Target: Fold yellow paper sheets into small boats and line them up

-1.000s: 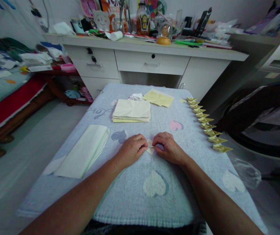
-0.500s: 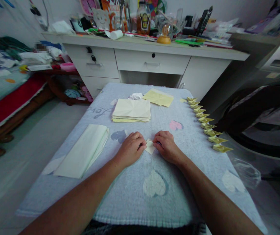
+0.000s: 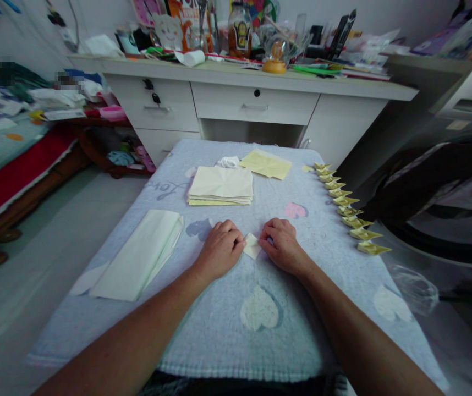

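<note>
A small folded piece of cream paper (image 3: 252, 247), roughly diamond-shaped, lies on the cloth between my two hands. My left hand (image 3: 223, 248) is closed, with thumb and fingertips pinching its left corner. At the opposite corner, my right hand (image 3: 282, 245) has its fingers curled, the fingertips on the paper's edge. Just beyond my hands sits a stack of cream and yellow paper sheets (image 3: 220, 186). Folded yellow paper boats (image 3: 352, 222) stand in a row along the right edge of the table.
A blue cloth with hearts (image 3: 203, 335) covers the table. To the left lies a folded pale sheet (image 3: 139, 258). Yellow sheets (image 3: 267, 164) and a crumpled white paper (image 3: 228, 162) lie at the back. A white desk (image 3: 256, 102) stands beyond, a washing machine (image 3: 462, 165) at right.
The hands and the folded paper stay almost in place. My right fingers have shifted slightly at the paper's right corner. The whole view has moved a little.
</note>
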Demonstrator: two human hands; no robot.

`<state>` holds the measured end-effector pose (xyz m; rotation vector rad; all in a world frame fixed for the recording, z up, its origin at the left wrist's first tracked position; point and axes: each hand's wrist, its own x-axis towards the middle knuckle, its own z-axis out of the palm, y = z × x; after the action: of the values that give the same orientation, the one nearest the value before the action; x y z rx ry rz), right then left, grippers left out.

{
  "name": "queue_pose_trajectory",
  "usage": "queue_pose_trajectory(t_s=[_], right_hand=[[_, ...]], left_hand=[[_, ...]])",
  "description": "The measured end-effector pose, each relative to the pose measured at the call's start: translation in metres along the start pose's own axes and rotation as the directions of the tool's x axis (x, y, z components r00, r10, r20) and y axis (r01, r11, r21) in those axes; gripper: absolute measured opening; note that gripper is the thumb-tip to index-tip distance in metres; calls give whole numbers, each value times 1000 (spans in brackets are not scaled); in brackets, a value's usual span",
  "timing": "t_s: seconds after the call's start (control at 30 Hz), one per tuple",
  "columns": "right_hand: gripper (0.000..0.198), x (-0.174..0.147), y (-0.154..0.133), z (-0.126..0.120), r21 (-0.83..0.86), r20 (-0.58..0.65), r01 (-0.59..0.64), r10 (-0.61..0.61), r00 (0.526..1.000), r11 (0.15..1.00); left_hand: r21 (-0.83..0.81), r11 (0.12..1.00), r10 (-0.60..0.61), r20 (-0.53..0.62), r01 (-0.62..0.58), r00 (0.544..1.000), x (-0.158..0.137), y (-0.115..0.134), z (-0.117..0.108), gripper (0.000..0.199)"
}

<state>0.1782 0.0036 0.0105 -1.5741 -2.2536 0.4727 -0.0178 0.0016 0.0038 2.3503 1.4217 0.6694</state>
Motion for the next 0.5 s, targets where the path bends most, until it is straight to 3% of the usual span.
queue_pose_trajectory(t_s=[0.5], right_hand=[[15, 2, -3, 5, -82, -25, -58, 56, 998, 995]], left_hand=[[40, 997, -71, -4, 71, 997, 0, -2, -1, 14]])
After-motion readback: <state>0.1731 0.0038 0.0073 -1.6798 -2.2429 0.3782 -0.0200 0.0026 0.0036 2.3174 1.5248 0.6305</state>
